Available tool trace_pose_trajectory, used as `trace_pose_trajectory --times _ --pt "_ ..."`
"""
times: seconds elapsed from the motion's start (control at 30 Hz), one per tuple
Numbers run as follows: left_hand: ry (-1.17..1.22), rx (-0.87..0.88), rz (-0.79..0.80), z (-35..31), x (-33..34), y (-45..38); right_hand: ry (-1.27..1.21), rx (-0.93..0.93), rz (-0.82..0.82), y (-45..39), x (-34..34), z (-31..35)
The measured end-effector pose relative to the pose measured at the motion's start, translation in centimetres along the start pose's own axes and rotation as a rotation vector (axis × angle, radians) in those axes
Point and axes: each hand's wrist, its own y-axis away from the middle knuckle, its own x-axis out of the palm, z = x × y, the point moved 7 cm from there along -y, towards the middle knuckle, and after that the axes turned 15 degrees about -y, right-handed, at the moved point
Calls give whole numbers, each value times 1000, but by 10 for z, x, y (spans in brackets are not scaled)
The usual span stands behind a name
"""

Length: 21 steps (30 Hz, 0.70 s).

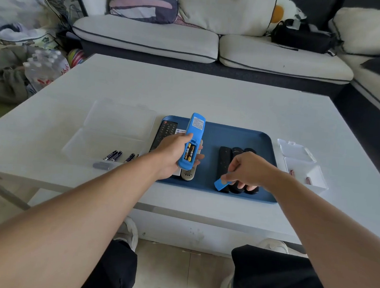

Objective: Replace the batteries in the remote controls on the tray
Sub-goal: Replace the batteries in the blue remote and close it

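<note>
Two batteries [189, 152] sit exposed in the blue remote [191, 139], held above the tray [210, 131] in the left grip [174, 153]. Right grip [246, 168] pinches the cover [221, 184] low over the black remotes [225, 155]; next, I judge, set it down and pry the cells out.

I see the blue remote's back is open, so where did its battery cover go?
The right hand pinches the blue battery cover low over the tray, above the near ends of the black remotes.

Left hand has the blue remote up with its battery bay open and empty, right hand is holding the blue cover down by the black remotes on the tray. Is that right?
Not quite: the bay is not empty. The head view shows two batteries seated in the blue remote held by the left hand. The rest stands: the right hand holds the blue cover by the black remotes on the tray.
</note>
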Motion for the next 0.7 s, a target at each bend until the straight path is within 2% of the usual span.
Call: trace_pose_trajectory --times 0.33,0.5,0.6,0.7 --pt "-35 20 -8 0 1 -3 256 49 4 -3 8 -3" --pt "-37 16 2 0 2 -5 419 44 -150 -4 -5 4" --pt "-20 8 8 2 2 -6 237 -161 -235 1 -7 26" --pt "14 0 0 2 2 -7 85 -432 -227 14 3 57"
